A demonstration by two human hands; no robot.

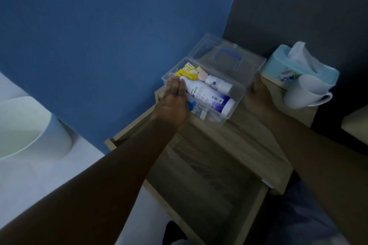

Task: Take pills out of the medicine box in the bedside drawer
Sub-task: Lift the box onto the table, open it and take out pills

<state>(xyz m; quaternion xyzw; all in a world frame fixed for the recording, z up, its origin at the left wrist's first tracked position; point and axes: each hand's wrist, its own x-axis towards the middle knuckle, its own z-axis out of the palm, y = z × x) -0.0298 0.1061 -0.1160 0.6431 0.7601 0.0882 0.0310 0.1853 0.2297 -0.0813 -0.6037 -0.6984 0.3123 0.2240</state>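
A clear plastic medicine box (239, 93) stands on top of the wooden bedside table, its lid (229, 55) swung back against the wall. Inside lie a large white and purple bottle (209, 97), a smaller white bottle (219, 84), a yellow packet (187, 72) and a pink round item (202, 76). My left hand (173, 103) rests flat against the box's left side, fingers straight and together, reaching the front left corner. My right hand (258, 99) sits at the box's right end, fingers hidden behind it. The drawer (199, 175) below is pulled out.
A light blue tissue box (278, 65) and a white mug (306, 95) stand at the table's right end. A white round bin (29, 127) sits on the floor at left. A blue wall rises behind, and a dark wall is on the right.
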